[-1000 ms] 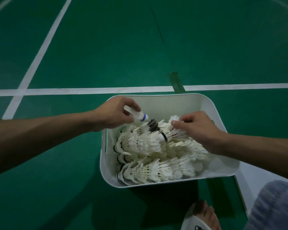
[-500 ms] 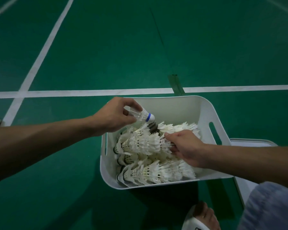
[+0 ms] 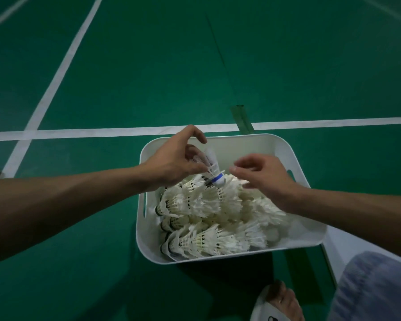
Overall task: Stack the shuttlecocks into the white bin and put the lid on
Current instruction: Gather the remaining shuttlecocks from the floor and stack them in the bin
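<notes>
Holding one shuttlecock [image 3: 214, 167] in our left hand [image 3: 171, 163] over the far left corner of the white bin [image 3: 252, 144] — fingers [image 3: 195, 132] pinching it round the feather skirt, blue-banded cork pointing right and down at the pile [image 3: 206, 205]. Our right hand [image 3: 267, 179] hovers just beside the cork, its fingers loosely curled with nothing in them.

Handling-wise, we'd guess these weigh next to nothing and the feathers are brittle, so no squeezing the skirt. Better to take it lightly low on the skirt or by the cork, which should be the firm bit. The ones already in the bin lie on their sides in rows, nested cork into skirt.

Room-wise, the bin walls are close on the far and left sides and the pile is heaped, so there's little depth left — watch the rim. What looks like the lid [image 3: 340, 249] lies on the green floor [image 3: 195, 66] just right of the bin, by our knee.
</notes>
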The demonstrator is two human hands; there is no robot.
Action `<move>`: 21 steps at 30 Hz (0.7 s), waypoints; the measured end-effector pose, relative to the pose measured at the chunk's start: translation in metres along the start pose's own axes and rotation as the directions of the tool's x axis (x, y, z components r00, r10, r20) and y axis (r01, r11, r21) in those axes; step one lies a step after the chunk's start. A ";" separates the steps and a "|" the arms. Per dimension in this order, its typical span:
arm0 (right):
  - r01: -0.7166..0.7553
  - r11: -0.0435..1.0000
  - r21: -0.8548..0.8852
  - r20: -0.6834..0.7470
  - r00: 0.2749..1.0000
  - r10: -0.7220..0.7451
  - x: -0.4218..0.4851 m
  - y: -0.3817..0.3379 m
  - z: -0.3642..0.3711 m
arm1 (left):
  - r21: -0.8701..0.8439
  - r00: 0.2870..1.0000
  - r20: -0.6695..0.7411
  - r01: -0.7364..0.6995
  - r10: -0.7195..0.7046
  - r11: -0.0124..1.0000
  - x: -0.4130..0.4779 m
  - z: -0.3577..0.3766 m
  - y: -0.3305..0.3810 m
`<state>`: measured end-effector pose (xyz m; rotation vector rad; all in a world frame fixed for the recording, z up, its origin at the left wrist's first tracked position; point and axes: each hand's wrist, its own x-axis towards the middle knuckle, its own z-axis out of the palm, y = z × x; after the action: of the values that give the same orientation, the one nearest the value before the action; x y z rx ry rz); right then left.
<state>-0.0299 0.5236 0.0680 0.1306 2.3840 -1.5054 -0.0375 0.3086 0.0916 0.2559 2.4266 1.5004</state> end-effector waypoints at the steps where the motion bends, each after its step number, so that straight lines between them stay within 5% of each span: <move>1: 0.074 0.997 -0.013 0.024 0.997 -0.074 0.000 -0.005 -0.002 | 0.006 0.999 0.029 -0.021 0.021 1.000 0.002 0.002 0.004; 7: 0.327 0.921 -0.210 0.117 0.944 -0.308 0.006 -0.019 -0.003 | 0.022 0.988 0.111 -0.114 0.111 0.993 0.015 0.023 0.020; 11: 0.215 0.968 -0.133 -0.093 0.969 -0.228 0.012 -0.001 -0.016 | 0.214 0.990 0.079 -0.131 0.117 0.968 0.023 0.024 0.004; 14: 0.126 0.987 -0.095 -0.241 0.960 -0.146 0.012 0.013 -0.028 | 0.371 0.957 0.287 -0.145 0.036 0.917 0.015 0.029 -0.014; 17: 0.054 0.984 -0.171 -0.199 0.976 -0.088 0.003 0.025 -0.027 | 0.558 0.862 0.506 -0.302 -0.028 0.773 0.009 0.040 -0.026; 21: -0.080 0.990 -0.113 -0.172 0.983 0.059 0.002 0.042 -0.015 | 0.608 0.849 0.521 -0.298 -0.087 0.736 0.010 0.038 -0.029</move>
<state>-0.0248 0.5551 0.0369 0.3222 2.5652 -1.3658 -0.0350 0.3309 0.0477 0.8479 2.3853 0.3919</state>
